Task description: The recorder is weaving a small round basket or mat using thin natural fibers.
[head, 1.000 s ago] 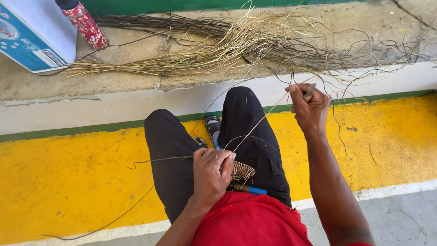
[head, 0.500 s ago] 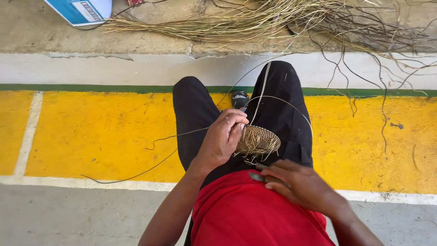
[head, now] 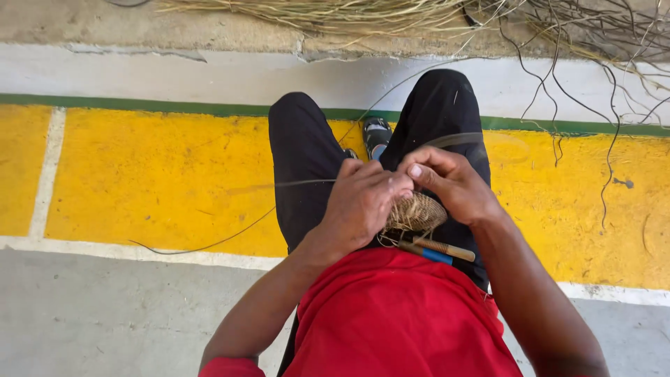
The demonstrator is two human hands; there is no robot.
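One small woven piece (head: 417, 211), tan, rounded, perhaps coiled, between both hands

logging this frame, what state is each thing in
left hand: grip shut on the woven piece
right hand: fingers pinched at its top edge
woven piece: small, unfinished, on the lap
thin strand: loose, trailing over the yellow floor
tool: lying on the lap, unheld
dry fibre bundle: loose on the ledge

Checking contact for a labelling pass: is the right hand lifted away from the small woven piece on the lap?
No, the right hand is down at the small woven piece, its fingers meeting the left hand on top of it.
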